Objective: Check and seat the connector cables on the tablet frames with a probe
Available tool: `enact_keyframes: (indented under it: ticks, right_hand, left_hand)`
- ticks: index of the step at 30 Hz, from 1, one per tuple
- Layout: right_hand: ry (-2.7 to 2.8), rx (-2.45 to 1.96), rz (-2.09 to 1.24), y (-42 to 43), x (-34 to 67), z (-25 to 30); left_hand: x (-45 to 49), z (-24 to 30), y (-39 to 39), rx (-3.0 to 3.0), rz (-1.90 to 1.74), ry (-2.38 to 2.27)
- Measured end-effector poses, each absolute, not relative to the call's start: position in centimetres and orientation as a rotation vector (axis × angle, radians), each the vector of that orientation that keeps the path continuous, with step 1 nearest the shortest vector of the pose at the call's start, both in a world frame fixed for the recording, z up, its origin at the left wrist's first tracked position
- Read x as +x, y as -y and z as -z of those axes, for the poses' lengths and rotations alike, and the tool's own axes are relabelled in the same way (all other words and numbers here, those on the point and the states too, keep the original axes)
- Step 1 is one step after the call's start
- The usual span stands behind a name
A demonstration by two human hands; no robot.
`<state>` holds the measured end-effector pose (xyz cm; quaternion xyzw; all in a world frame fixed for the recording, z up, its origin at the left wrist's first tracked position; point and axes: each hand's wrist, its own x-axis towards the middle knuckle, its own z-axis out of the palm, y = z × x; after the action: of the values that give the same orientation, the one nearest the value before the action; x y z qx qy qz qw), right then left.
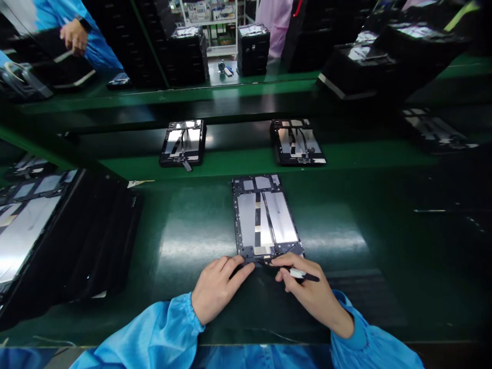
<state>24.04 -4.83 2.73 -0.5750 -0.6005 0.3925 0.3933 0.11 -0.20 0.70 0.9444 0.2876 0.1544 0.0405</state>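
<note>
In front of me an opened tablet point(282, 218) lies flat on the green bench, its silver inner plates and dark ribbon cables exposed. My left hand point(219, 287) is at its near left corner, with the thumb and fingers closed on the bottom edge. My right hand point(307, 289) is closed round a slim black pen-like tool point(298, 274) with a white band. The tool's working tip is hidden behind the fingers at the tablet's near edge, so what it touches cannot be made out.
Two more opened tablets lie beyond, one at left point(183, 142) and one at right point(296, 142). A tall stack of tablets point(96, 241) stands to my left. Black stacked trays point(253, 49) line the back shelf. Another person's hand point(75, 37) shows at upper left.
</note>
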Motion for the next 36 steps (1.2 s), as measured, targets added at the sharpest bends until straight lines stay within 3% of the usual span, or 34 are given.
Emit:
enact_keyframes:
  ticks: [19, 24, 30, 36]
  right_hand:
    - [1.651, -1.261, -1.096, 4.6, 23.5, -2.9]
    - [1.5, -1.353, -1.304, 4.5, 23.2, -3.2]
    - [1.13, -1.443, -1.495, 4.5, 23.5, -2.9]
    - [1.223, -1.519, -1.482, 5.3, 24.3, -2.7]
  left_hand:
    - [-1.0, -1.4, -0.8, 2.87, -0.629, -0.736]
    - [-0.1, -1.7, 0.6, 2.882, -0.675, -0.738]
    - [1.5, -1.3, 4.2, 2.866, -0.436, -0.595]
    - [-1.5, -1.8, 3.6, 2.824, -0.338, -0.553]
